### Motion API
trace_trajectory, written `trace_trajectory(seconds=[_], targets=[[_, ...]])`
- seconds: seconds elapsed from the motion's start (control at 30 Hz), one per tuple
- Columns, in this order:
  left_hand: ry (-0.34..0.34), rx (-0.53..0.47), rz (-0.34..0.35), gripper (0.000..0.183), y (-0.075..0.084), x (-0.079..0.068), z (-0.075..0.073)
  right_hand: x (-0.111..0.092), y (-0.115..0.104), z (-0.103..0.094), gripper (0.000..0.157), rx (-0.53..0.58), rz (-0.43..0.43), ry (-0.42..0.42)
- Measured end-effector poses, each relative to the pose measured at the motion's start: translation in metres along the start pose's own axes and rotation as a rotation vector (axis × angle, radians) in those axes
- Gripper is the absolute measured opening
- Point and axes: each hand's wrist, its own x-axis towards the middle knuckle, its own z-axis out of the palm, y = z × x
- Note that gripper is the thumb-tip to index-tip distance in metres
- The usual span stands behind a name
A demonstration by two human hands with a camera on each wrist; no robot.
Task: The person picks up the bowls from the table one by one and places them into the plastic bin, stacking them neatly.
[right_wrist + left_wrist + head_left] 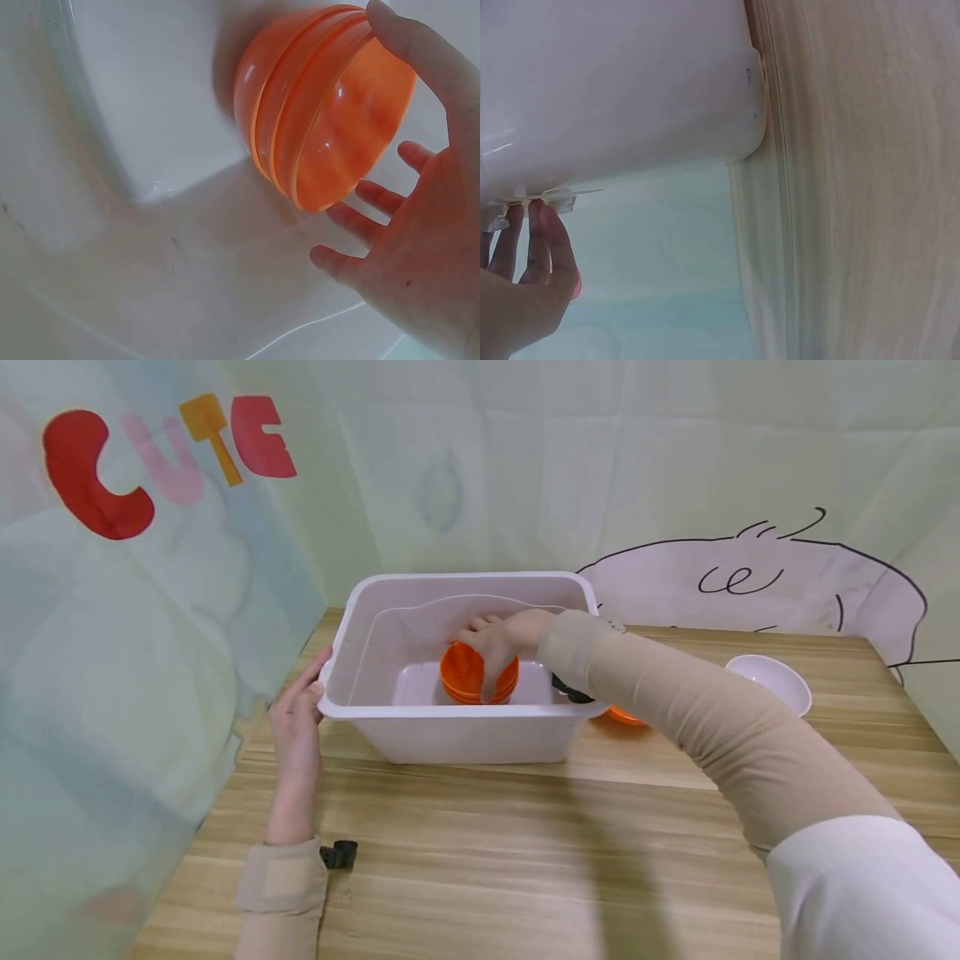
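Note:
A white plastic bin [465, 739] stands on the wooden table. My left hand [298, 718] grips its left end, fingers under the rim and thumb above, as the left wrist view also shows from below. Inside the bin, a nested stack of three orange bowls [281, 97] rests on the floor near the far wall. Over the stack spreads my right hand [420, 232], its thumb at the near rim and its loose fingers along the opposite side. The bowls' mouth faces the palm, and the top bowl's inside shows bare.
Right of the bin, a white oval dish [776, 683] lies on the table [465, 860]. An orange piece [625, 717] shows partly beside the bin, mostly hidden by my right forearm. Printed fabric walls [480, 468] close off the back and left sides.

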Motion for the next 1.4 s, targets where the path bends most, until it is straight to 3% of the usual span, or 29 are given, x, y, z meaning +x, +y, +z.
trace_trajectory(seconds=[0.6,1.07,1.4], targets=[[-0.014,-0.009,-0.011,0.041,0.0,0.0,0.004,-0.012,0.002,-0.009,0.102,0.008,0.041,-0.011],[-0.017,-0.001,-0.011,0.041,-0.001,0.003,0.001,-0.027,0.002,-0.03,0.097,0.009,0.02,-0.011],[-0.01,-0.014,-0.025,0.04,-0.002,0.004,-0.001,-0.035,0.008,-0.032,0.089,0.041,-0.066,0.136]])
